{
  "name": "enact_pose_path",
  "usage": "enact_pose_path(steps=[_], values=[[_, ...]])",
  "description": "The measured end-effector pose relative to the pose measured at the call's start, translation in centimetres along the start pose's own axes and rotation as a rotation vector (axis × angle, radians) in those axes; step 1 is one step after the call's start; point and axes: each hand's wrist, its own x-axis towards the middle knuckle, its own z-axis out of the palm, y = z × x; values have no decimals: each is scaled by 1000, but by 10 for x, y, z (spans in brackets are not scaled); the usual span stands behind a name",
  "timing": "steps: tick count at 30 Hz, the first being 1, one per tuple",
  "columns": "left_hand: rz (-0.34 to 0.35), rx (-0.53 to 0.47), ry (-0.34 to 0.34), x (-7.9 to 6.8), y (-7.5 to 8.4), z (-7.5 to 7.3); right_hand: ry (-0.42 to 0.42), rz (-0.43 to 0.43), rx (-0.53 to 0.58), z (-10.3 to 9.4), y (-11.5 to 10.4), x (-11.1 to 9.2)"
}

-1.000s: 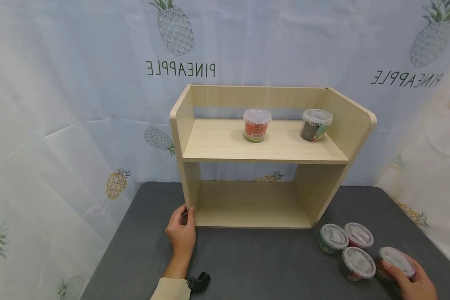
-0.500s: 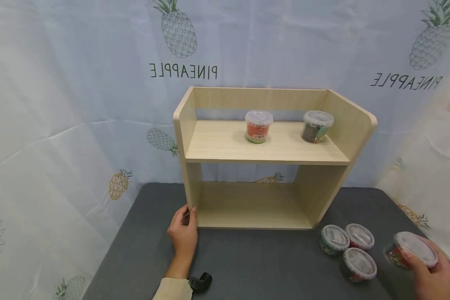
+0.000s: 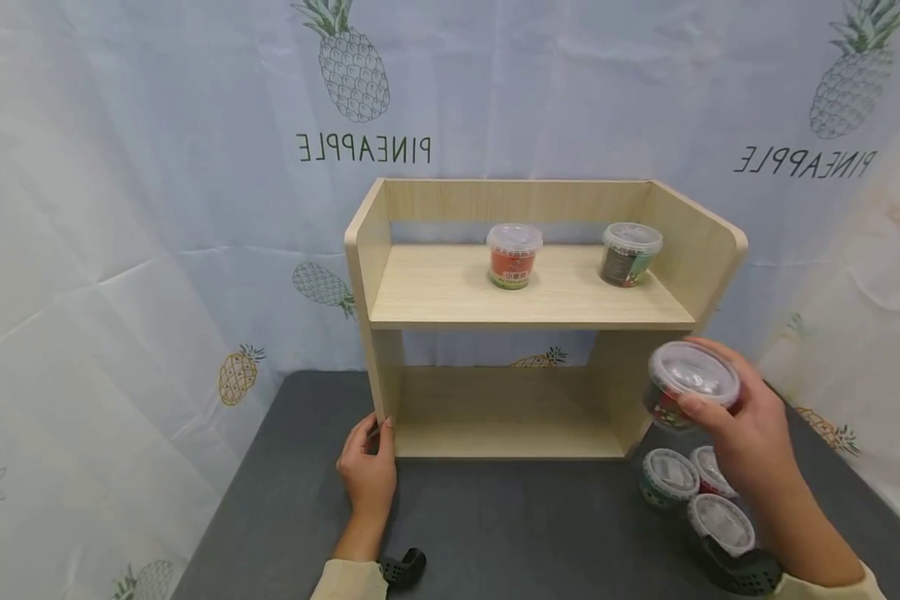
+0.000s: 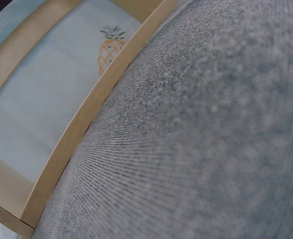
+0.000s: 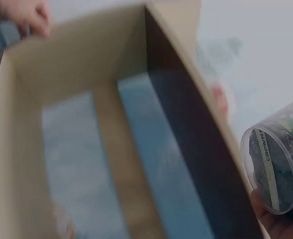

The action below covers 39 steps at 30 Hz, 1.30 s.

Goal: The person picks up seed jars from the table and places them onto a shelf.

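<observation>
My right hand holds a lidded plastic cup in the air, in front of the shelf's right side panel. In the right wrist view the cup lies sideways at the right edge, fingers on its rim. My left hand grips the lower front edge of the left side panel of the wooden shelf. Two more lidded cups stand upright on the upper board: a red-labelled cup near the middle and a dark-labelled cup towards the right.
On the dark table, a green cup, a red cup and a third cup stand close together at the right, partly behind my right forearm. A pineapple-print cloth hangs behind the shelf.
My right hand has lifted the cup off the table, first to the right, then up and left towards the shelf. My left hand stays on the side panel.
</observation>
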Motion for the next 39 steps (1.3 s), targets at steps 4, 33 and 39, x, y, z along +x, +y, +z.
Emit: enact_pose_path(steps=[4,33,39], values=[[-3,-13,2,-1,-3,1,-106,-76,47,38,-31,23],[43,-23,11,-2,-9,4,-429,109,149,247,-99,149],[15,-20,19,-5,-29,7,-459,190,161,257,-98,155]])
